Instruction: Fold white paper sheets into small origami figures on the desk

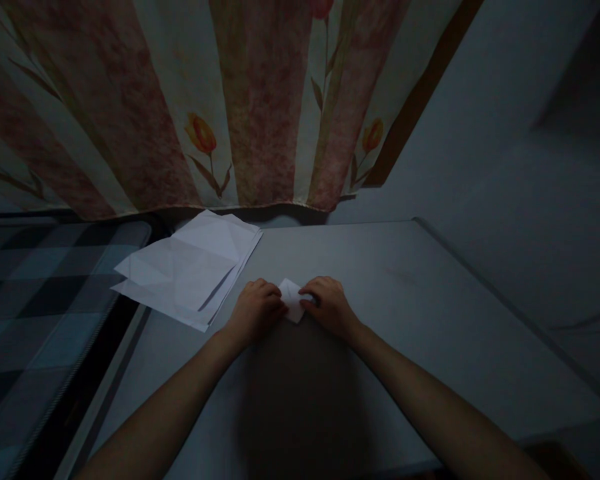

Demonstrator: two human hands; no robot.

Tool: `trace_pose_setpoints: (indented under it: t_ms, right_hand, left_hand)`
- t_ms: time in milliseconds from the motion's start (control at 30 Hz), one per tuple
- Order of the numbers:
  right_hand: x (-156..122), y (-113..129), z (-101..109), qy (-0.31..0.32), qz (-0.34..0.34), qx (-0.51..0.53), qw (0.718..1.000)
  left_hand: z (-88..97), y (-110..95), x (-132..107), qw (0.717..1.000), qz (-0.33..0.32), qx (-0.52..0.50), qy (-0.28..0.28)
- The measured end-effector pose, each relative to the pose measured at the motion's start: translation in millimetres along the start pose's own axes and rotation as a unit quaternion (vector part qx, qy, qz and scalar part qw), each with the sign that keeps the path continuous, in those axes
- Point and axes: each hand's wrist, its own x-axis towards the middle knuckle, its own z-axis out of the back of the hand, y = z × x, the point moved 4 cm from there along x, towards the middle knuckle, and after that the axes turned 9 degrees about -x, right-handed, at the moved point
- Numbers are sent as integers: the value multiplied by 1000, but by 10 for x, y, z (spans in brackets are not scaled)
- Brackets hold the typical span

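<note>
A small folded piece of white paper (pixel 292 301) lies on the grey table (pixel 420 300) between my two hands. My left hand (pixel 254 309) has its fingers curled and pressed on the paper's left edge. The fingers of my right hand (pixel 329 305) are curled too, pinching the paper's right edge. Most of the paper is hidden under my fingers, so its folded shape is unclear.
A loose stack of creased white sheets (pixel 190 267) lies at the table's far left corner. A checked mattress (pixel 35 300) borders the table on the left. A floral curtain (pixel 220 100) hangs behind, and a plain wall (pixel 505 133) stands to the right.
</note>
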Motion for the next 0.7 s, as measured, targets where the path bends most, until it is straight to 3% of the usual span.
trace_pose_setpoints:
  t_ms: [100, 200, 433, 567, 700]
  right_hand:
    - [5, -17, -32, 9, -34, 2, 999]
    - [3, -14, -57, 25, -19, 13, 999]
    - [-31, 135, 12, 41, 105, -42, 993]
    - [-23, 194, 35, 66, 105, -66, 990]
    - [7, 196, 29, 93, 64, -79, 991]
  left_hand:
    - [-23, 84, 7, 996, 68, -5, -50]
    - [-36, 120, 3, 995, 98, -4, -30]
    - [36, -188, -8, 986, -46, 138, 86]
    - [50, -269, 6, 984, -45, 155, 82]
    - [-21, -194, 16, 987, -27, 143, 66]
